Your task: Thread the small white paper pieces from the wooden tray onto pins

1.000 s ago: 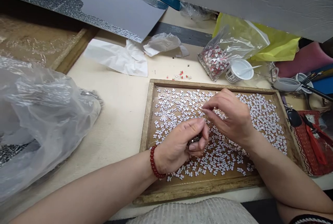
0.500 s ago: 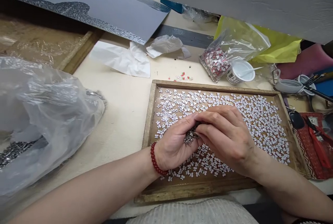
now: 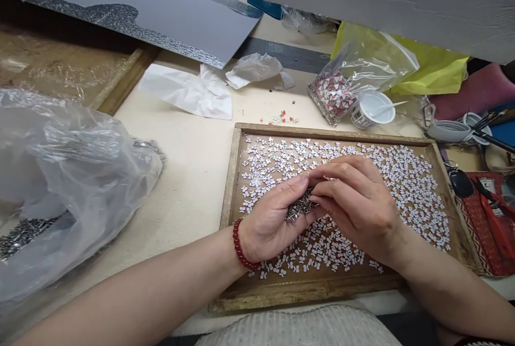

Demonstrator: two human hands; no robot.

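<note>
Cupped over the tray, my left hand (image 3: pixel 273 222) holds a heap of small metal pins (image 3: pixel 300 207) in its palm; a red bead bracelet (image 3: pixel 240 247) circles the wrist. My right hand (image 3: pixel 358 206) reaches over the heap, its thumb and fingers bent together at the pins. What sits between those fingertips is too small to make out. Below both hands lies a wooden-framed tray (image 3: pixel 281 293), its bottom spread with many tiny white bow-shaped pieces (image 3: pixel 406 190).
On the left a clear plastic bag (image 3: pixel 88 174) holds more metal pieces. Crumpled tissues (image 3: pixel 193 91), a bag of red-and-white pieces (image 3: pixel 333 94) and a white cup (image 3: pixel 373 110) stand behind the tray. Red-handled pliers (image 3: pixel 497 225) lie at the right.
My right hand has shifted slightly right and up, its fingers a little wider apart, so more of the metal heap shows. My left hand has barely moved.
</note>
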